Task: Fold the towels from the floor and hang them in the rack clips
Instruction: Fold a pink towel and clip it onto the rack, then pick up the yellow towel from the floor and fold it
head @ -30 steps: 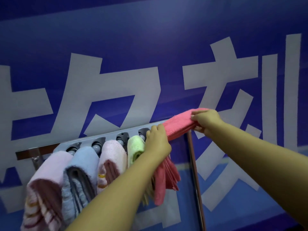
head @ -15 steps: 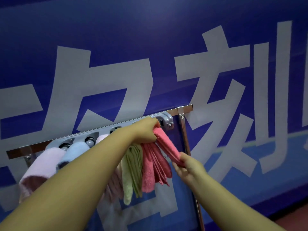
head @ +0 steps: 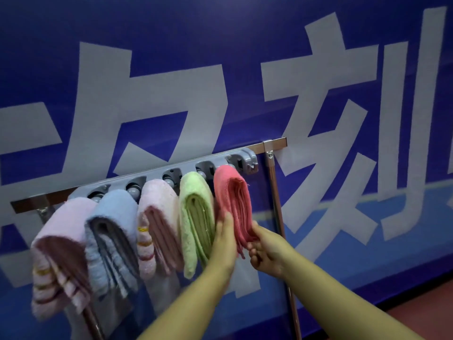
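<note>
Right hand (head: 266, 251): lower centre-right of frame; fingers curled around the hanging layers of the folded coral-pink terry towel (head: 231, 200), holding its lower right edge.
Left hand (head: 224, 238): just left of the right hand; fingers straight, laid flat against the coral towel's left face.
Coral towel, position: centre of frame, draped from the fifth clip, tail hanging between both hands.
Neighbouring towels: folded lime-green terry towel (head: 196, 217), pale pink towel with yellow stripes (head: 157, 222), light blue towel (head: 112, 231), lilac-pink striped towel (head: 61, 246), running toward lower left, each hung from a clip.
Grey plastic clip rack (head: 186, 168): mounted on a chrome rail (head: 274, 143), mid-frame; rightmost clip appears unfilled.
Backdrop: blue banner with large white characters (head: 171, 82).
Step in hand: apparently smoothing the hung coral towel.
Next move: likely release, checking the clip holds; fetch another towel if any remains.
</note>
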Demonstrator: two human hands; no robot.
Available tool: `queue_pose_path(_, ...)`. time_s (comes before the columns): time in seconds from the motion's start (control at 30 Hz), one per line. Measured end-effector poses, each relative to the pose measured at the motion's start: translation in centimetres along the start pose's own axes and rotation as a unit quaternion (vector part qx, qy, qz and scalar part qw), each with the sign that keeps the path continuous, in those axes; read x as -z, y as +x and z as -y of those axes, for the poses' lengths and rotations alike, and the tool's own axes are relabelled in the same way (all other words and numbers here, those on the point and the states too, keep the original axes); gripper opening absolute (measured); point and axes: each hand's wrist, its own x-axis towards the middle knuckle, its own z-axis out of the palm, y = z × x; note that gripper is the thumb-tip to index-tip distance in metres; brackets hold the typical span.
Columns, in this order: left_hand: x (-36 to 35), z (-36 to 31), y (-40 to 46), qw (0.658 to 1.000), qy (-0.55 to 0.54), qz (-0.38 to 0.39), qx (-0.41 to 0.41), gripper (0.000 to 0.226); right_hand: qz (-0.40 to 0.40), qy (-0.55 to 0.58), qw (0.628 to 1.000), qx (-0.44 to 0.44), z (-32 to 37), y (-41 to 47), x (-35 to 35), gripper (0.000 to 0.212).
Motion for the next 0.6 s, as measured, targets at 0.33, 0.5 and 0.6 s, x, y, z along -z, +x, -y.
queue_pose_path(0.33,3.3,18.5,-7.0,0.973,0.088,0.049,0.208,0.053,-0.065,-0.044,0.994,-0.078,-11.9,2.0,5.7,0.03)
queue_pose_path(0.5,6.5,29.6,-13.3,0.901,0.131,0.045,0.411,0.06,-0.133,-0.14,0.963,-0.185,-24.6,4.0,10.7,0.021)
queue_pose_path(0.6,8.2,35.5,-16.9,0.853,0.156,0.049,0.495,0.065,-0.145,-0.234,0.925,-0.261,-33.0,4.6,14.2,0.02)
